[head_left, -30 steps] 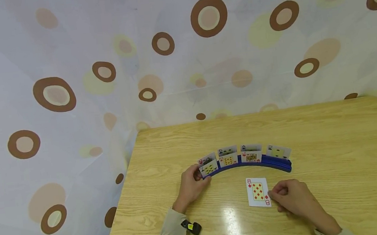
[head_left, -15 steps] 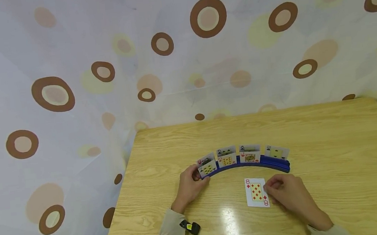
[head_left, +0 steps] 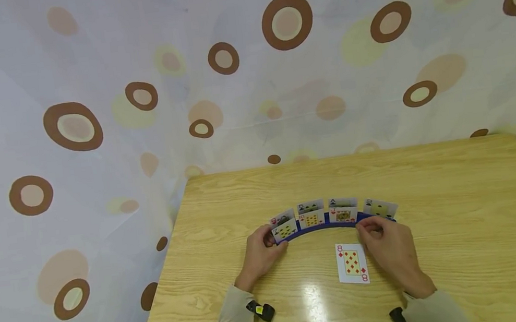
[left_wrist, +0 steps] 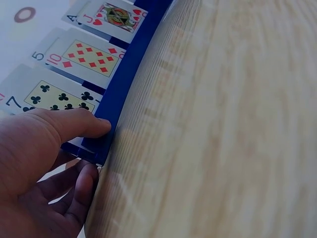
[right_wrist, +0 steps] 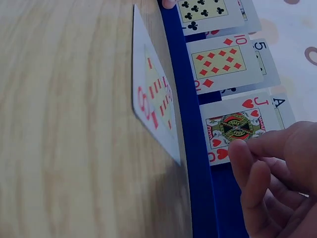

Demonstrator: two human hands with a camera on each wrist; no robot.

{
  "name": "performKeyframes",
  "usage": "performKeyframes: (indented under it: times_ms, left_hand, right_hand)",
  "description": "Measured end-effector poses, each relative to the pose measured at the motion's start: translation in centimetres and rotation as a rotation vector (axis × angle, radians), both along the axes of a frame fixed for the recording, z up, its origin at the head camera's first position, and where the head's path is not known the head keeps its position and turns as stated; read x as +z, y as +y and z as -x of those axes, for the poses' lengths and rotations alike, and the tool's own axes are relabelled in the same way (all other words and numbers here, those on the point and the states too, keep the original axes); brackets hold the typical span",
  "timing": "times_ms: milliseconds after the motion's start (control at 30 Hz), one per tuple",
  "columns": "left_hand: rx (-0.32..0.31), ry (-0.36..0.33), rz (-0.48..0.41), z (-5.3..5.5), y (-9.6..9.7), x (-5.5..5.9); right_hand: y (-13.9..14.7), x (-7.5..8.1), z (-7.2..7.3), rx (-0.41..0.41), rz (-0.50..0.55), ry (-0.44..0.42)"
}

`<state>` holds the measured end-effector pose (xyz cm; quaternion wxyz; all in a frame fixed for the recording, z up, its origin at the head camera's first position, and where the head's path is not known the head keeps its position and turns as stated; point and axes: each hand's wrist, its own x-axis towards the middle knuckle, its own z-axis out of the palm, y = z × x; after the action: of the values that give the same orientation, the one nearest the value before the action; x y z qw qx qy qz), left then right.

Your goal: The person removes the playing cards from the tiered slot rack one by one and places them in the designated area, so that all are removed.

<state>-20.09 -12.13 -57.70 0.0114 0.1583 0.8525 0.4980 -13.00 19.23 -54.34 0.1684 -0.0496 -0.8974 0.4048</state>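
Note:
My left hand (head_left: 259,255) grips the left end of a curved blue card holder (head_left: 314,230), thumb on its front edge and the other fingers round the end. In the holder's front row stand a seven of clubs (left_wrist: 59,96), a ten of diamonds (left_wrist: 91,57) and a jack of hearts (right_wrist: 233,126); more cards rise behind them. My right hand (head_left: 391,244) is at the holder's right part, its fingers curled and thumb and index together, overlapping the jack's right edge. Nothing shows between them. An eight of diamonds (head_left: 354,263) lies face up on the table in front.
Behind the front row show a five (head_left: 309,206), an ace (head_left: 343,202) and a two of spades (head_left: 378,207), the last partly covered by the right hand. The wooden table (head_left: 470,201) meets a patterned wall covering (head_left: 250,88) at the back and left.
My right hand has moved from beside the eight of diamonds up and away to the holder's right part. The left hand keeps its grip; the cards stay where they were.

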Motion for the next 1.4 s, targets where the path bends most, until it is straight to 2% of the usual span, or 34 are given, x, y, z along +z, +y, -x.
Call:
performKeyframes:
  times_ms: [333, 667, 900, 1167, 1400]
  left_hand:
    - [0.003, -0.001, 0.011, 0.2, 0.1, 0.2]
    - [0.005, 0.002, 0.007, 0.3, 0.2, 0.2]
    - [0.005, -0.003, 0.003, 0.3, 0.2, 0.2]
    - [0.004, -0.015, 0.002, 0.2, 0.2, 0.2]
    - [0.004, -0.021, 0.003, 0.1, 0.0, 0.0]
  right_hand:
    - [-0.5, 0.9, 1.1, -0.049, 0.023, -0.005]
    - [-0.7, 0.9, 1.7, -0.083, 0.022, 0.013]
    - [-0.8, 0.8, 1.8, -0.079, 0.033, 0.016]
    - [-0.6, -0.1, 1.8, 0.001, -0.004, 0.127]
    - [-0.6, -0.3, 1.0, 0.014, -0.027, 0.206]
